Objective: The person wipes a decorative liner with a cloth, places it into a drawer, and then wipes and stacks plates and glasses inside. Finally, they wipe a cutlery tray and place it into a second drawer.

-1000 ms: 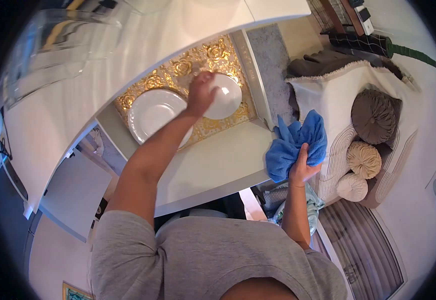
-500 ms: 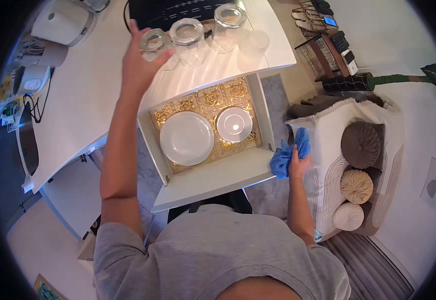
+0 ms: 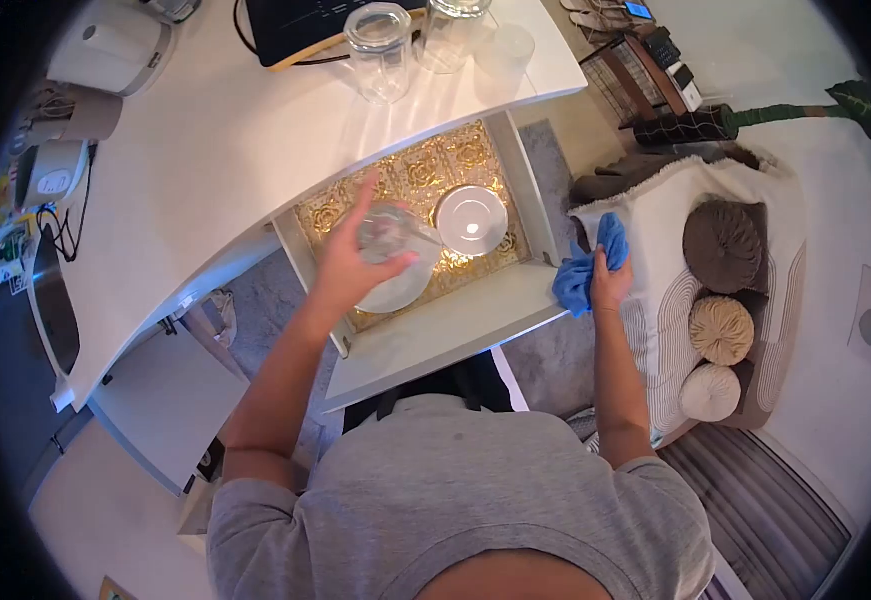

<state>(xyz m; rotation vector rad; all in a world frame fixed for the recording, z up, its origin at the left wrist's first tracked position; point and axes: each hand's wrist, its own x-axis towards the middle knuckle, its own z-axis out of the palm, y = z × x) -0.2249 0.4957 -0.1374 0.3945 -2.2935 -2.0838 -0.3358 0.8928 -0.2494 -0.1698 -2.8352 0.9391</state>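
Note:
My left hand (image 3: 356, 260) holds a clear glass (image 3: 388, 230) over the large white plate (image 3: 401, 285) in the open drawer (image 3: 436, 325); the glass is blurred and partly hides the plate. To the right of that plate lies a smaller white plate (image 3: 472, 220), on a gold patterned liner (image 3: 426, 165). My right hand (image 3: 612, 282) grips a crumpled blue cloth (image 3: 578, 278) just beyond the drawer's right side. Two clear faceted glasses (image 3: 381, 55) (image 3: 450, 35) stand on the counter behind the drawer, with a frosted cup (image 3: 505, 52) beside them.
The white counter (image 3: 216, 150) curves behind the drawer. On it are a black tray-like object (image 3: 301, 30) with a cable and a white kettle (image 3: 111, 45). A sofa (image 3: 646, 240) with round cushions (image 3: 723, 245) stands at the right.
My left hand has moved from the counter down over the drawer, bringing the leftmost glass with it. My right hand still has the cloth. The view has shifted slightly.

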